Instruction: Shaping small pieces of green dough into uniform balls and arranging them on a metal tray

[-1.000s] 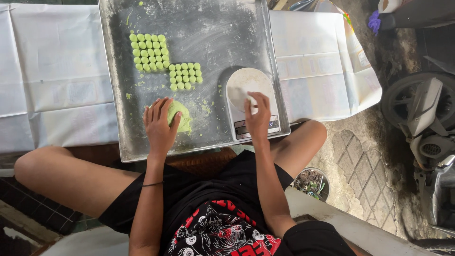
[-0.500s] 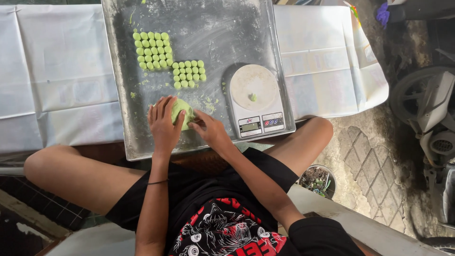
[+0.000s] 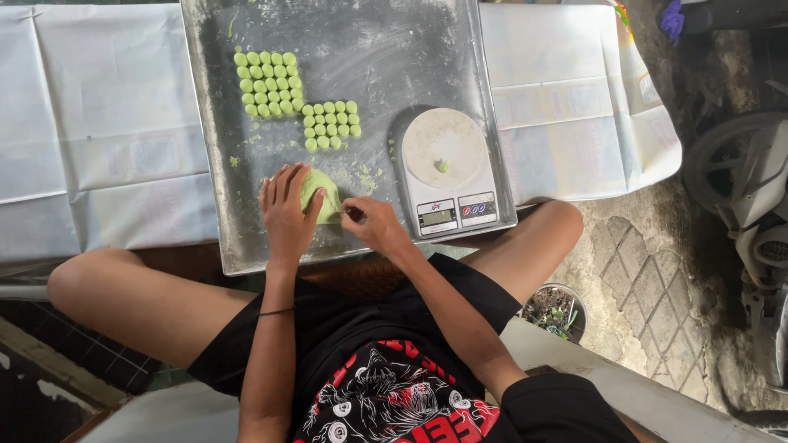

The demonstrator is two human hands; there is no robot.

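Note:
A lump of green dough [image 3: 322, 194] lies near the front edge of a floured metal tray [image 3: 394, 49]. My left hand [image 3: 286, 212] rests flat on the lump's left side. My right hand [image 3: 369, 221] pinches the lump at its right edge. A white digital kitchen scale [image 3: 450, 174] stands on the tray to the right, with one small green dough piece [image 3: 442, 166] on its round plate. Several small green dough balls [image 3: 289, 100] sit in neat rows at the back left of the tray.
White plastic sheets [image 3: 98, 123] cover the surface on both sides of the tray. My bare knees spread to the left and right below the tray. A small potted plant [image 3: 554, 312] and stone paving lie to the right, with a vehicle wheel [image 3: 743, 180] at the far right.
My right hand left the scale plate, where it put a small dough piece, and came back to the dough lump. The left hand stayed on the lump.

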